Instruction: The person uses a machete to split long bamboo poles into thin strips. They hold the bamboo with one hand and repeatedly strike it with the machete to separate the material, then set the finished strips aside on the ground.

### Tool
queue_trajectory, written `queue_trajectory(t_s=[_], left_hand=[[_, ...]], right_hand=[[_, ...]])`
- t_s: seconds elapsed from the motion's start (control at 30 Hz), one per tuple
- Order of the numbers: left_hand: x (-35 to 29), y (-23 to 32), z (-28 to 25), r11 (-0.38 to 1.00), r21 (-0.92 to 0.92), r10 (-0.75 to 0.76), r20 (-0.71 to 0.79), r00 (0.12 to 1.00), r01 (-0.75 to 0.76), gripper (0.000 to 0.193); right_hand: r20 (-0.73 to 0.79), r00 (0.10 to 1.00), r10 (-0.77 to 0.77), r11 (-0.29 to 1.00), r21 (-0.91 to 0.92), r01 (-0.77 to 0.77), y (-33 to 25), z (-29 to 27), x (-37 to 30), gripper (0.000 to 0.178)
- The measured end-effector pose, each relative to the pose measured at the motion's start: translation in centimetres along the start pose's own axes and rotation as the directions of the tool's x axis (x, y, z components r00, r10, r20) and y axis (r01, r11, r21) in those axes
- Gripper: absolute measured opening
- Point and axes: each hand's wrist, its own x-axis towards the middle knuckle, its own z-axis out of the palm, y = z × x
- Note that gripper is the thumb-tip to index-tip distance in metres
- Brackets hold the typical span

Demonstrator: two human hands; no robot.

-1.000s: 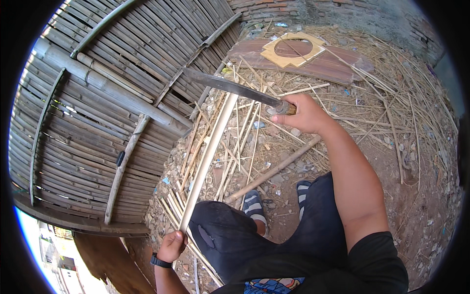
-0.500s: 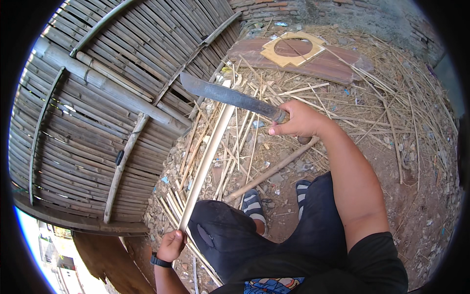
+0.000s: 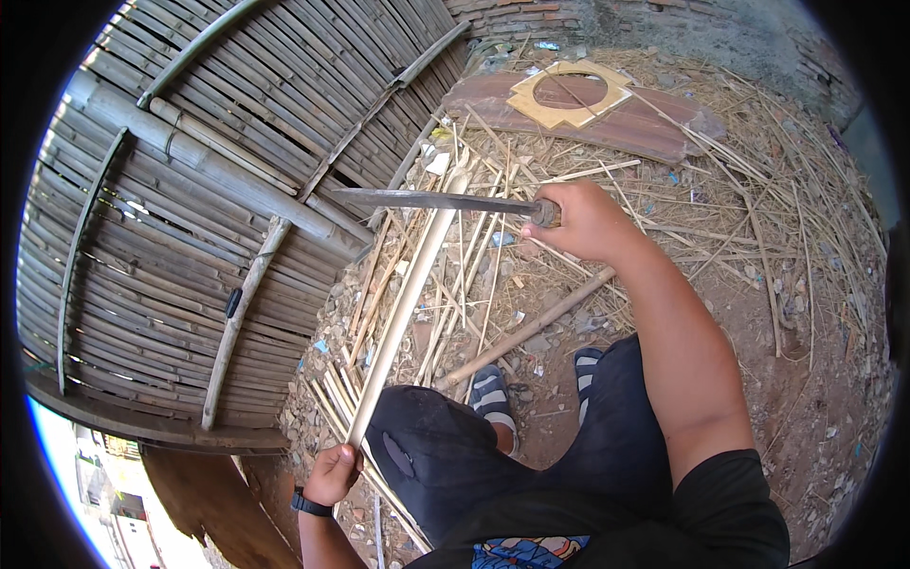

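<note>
My left hand (image 3: 334, 473) is closed round the near end of a long, pale bamboo strip (image 3: 398, 322), which slants up and away past my knee. In my right hand (image 3: 578, 220) is the handle of a machete (image 3: 445, 201), its long dark blade pointing left. The blade lies across the far part of the strip, seen almost edge-on; whether it touches the strip I cannot tell. Several more pale strips (image 3: 332, 403) lie beside my left leg, under the held one.
A bamboo slat wall (image 3: 171, 256) rises on the left. A wooden pole (image 3: 531, 327) lies before my feet. Farther off, a brown board (image 3: 654, 133) carries a yellowish frame with a round hole (image 3: 550, 119). Loose sticks and rubble litter the ground, and a brick wall (image 3: 664, 43) stands behind.
The machete blade has turned from showing its broad face to nearly edge-on, its tip swinging down a little. My right wrist has rotated with it. My left hand and the strip look unmoved.
</note>
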Motion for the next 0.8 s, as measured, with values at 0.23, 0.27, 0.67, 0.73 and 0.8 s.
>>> queue_trajectory(t_s=[0.23, 0.27, 0.67, 0.73, 0.8], left_hand=[[-0.3, -0.3, -0.4, 0.999, -0.006, -0.043, 0.007, 0.999, 0.043, 0.055], [-0.2, -0.2, -0.4, 0.999, 0.011, -0.042, 0.007, 0.999, 0.042, 0.057], [-1.1, -0.4, -0.4, 0.999, -0.011, -0.051, 0.01, 0.999, 0.051, 0.051], [-1.2, -0.5, -0.5, 0.997, -0.036, -0.064, 0.02, 0.998, 0.064, 0.05], [-1.1, -0.4, -0.3, 0.994, -0.068, -0.082, 0.043, 0.996, 0.085, 0.05]], right_hand=[[-0.095, 0.984, -0.153, 0.97, -0.204, 0.132, -2.4, 0.4, -0.5, 0.029], [-0.113, 0.983, -0.143, 0.968, -0.225, 0.114, -2.1, 0.2, -0.6, 0.028], [-0.221, 0.942, -0.252, 0.931, -0.32, 0.174, -1.0, 1.1, -0.1, 0.032], [-0.257, 0.938, -0.232, 0.938, -0.316, 0.146, -0.5, 1.2, 0.1, 0.034], [-0.293, 0.91, -0.295, 0.924, -0.331, 0.193, -0.6, 1.4, 0.1, 0.034]])
